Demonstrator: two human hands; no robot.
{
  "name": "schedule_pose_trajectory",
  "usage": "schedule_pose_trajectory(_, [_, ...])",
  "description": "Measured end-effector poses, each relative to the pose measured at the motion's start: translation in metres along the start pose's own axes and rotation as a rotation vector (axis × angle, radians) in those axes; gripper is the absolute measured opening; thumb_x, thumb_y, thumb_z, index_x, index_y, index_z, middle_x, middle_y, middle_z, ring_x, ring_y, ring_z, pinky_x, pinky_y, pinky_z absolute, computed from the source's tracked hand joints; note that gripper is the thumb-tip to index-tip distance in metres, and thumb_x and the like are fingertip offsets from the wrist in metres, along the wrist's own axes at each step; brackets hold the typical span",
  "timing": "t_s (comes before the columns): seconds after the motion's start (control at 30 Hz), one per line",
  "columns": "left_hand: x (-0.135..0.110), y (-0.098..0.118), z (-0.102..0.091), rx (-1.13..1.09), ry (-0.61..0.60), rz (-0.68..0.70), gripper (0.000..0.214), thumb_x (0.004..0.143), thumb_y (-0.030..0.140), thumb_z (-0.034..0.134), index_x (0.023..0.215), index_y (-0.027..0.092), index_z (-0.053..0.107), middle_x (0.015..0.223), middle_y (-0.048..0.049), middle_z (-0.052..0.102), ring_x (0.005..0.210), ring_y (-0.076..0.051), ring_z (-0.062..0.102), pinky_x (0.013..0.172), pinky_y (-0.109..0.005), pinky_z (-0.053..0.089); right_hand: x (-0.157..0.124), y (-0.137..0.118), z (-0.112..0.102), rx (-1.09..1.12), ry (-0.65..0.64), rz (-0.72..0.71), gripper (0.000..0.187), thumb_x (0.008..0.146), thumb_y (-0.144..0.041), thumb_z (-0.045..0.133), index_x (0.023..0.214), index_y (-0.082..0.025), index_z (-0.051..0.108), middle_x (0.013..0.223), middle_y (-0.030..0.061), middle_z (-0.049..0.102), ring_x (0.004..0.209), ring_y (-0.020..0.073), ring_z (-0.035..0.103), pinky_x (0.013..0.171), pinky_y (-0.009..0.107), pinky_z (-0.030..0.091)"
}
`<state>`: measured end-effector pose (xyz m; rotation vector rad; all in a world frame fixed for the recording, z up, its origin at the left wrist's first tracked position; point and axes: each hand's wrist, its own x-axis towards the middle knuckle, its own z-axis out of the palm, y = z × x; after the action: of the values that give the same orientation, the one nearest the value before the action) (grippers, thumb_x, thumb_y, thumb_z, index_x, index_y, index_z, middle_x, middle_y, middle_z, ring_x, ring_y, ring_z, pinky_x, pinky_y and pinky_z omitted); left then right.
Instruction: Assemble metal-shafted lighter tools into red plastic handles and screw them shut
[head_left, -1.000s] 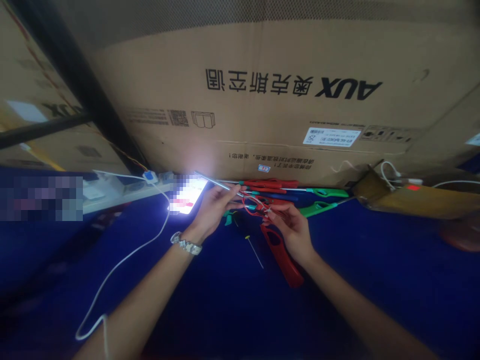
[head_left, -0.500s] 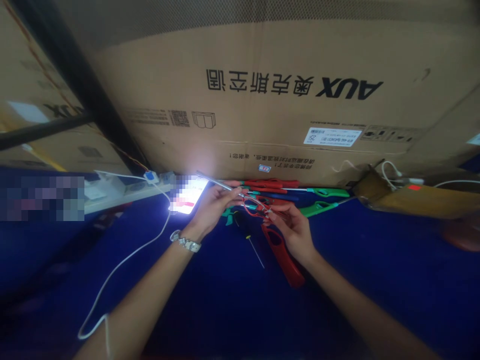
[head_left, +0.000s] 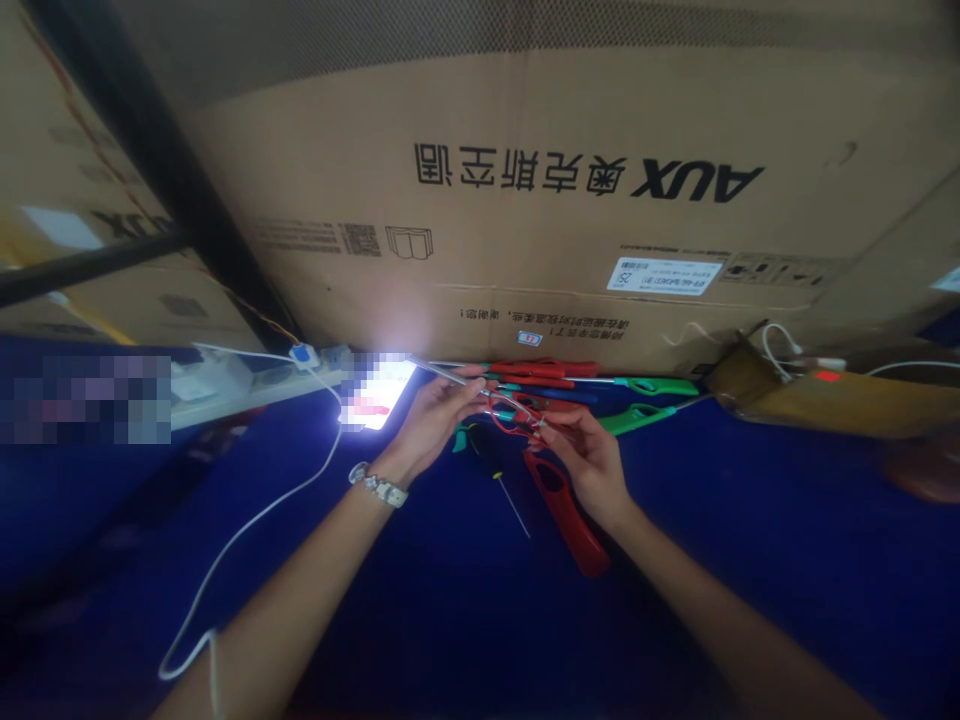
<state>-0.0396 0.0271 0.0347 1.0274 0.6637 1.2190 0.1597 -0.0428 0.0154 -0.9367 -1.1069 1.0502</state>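
Note:
My left hand (head_left: 429, 428) is closed on a thin metal lighter tube (head_left: 448, 374) that points up and to the left. Red wires (head_left: 504, 430) run from the tube's near end across to my right hand (head_left: 594, 462). That hand pinches the wire end, with a small part there too tiny to make out. Just below it lies a red lighter handle (head_left: 576, 530), partly hidden by the fingers. Behind both hands are several long-nosed lighters, among them a green lighter (head_left: 660, 387) and a red lighter (head_left: 536, 369). A thin screwdriver (head_left: 496, 476) rests between my forearms.
A lit phone (head_left: 394, 390) glows left of my left hand. From a power strip (head_left: 225, 397), a white cable (head_left: 255, 535) loops over the blue surface (head_left: 450, 620). A large cardboard box (head_left: 525, 110) stands behind. At right sits an open carton (head_left: 847, 405) with white cables.
My left hand and the metal tube have shifted slightly right and down. The right hand keeps its pinch in almost the same spot.

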Motion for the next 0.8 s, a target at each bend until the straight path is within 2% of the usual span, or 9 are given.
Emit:
schedule_pose_trajectory(0.2, [0.0000,0.0041,-0.0039,0.084,-0.049,-0.125,0.027,0.075,0.038,0.083,0.085,0.014,0.076,0.090,-0.0072,0.077,0.081,-0.015,0.073,0.086,-0.030,0.058,0.0016,0.0017,-0.0017,-0.002,-0.004,0.000,0.028,0.074,-0.041,0.084,0.089,-0.022,0.068,0.089,0.0006,0.075,0.069,0.0164,0.074,0.071,0.032,0.063])
schedule_pose_trajectory(0.37, [0.0005,0.0053,-0.0019,0.144,-0.011,-0.060,0.030,0.070,0.040,0.086,0.080,0.014,0.075,0.084,-0.0060,0.077,0.077,-0.015,0.072,0.082,-0.030,0.059,0.0029,0.0046,-0.0034,-0.010,-0.003,-0.004,0.028,0.075,-0.040,0.083,0.089,-0.022,0.067,0.087,0.0007,0.074,0.070,0.0166,0.074,0.072,0.032,0.062])
schedule_pose_trajectory(0.57, [-0.0001,0.0027,0.0020,0.153,0.022,-0.024,0.032,0.070,0.041,0.086,0.082,0.013,0.074,0.082,-0.0052,0.075,0.075,-0.015,0.071,0.079,-0.029,0.060,0.0018,0.0047,-0.0029,-0.041,-0.001,0.008,0.031,0.075,-0.044,0.082,0.090,-0.022,0.066,0.088,0.0018,0.074,0.070,0.0179,0.074,0.072,0.035,0.063])
schedule_pose_trajectory(0.8, [0.0031,-0.0002,-0.0043,0.167,0.024,0.007,0.028,0.072,0.038,0.085,0.084,0.015,0.075,0.087,-0.0053,0.077,0.077,-0.014,0.072,0.081,-0.028,0.060,0.0070,0.0041,-0.0045,0.007,-0.068,0.067,0.037,0.073,-0.042,0.084,0.096,-0.023,0.063,0.086,-0.0002,0.073,0.072,0.0171,0.072,0.071,0.036,0.064])
